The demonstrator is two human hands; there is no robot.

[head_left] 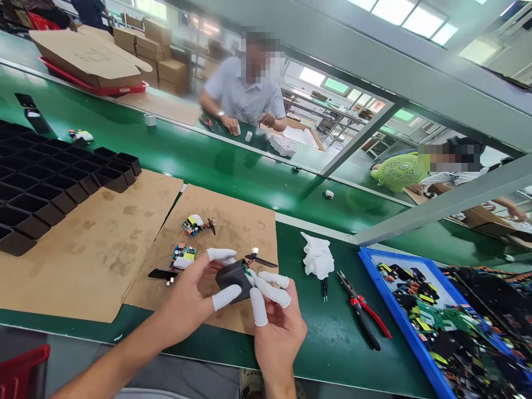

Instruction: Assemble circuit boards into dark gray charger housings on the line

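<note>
Over the cardboard sheet, my left hand (192, 295) grips a black plastic housing (231, 279) between thumb and fingers, tilted with its open end to the right. White finger cots cover the fingertips of both hands. My right hand (279, 313) pinches a small circuit board (246, 268) at that open end; most of the board is hidden by the housing and fingers. A thin black piece (264, 259) on red and black wires, with a white connector, sticks out above. Left of my hands lie a circuit board with yellow and white parts (184, 256) and another (194, 225).
Black housings (62, 188) stand in rows at left on cardboard (97, 249). To the right are a crumpled white cloth (318, 256), tweezers (325, 289), red-black pliers (361, 310) and a blue tray (409, 349) of boards. A person (245, 91) sits across the green bench, beyond a metal frame.
</note>
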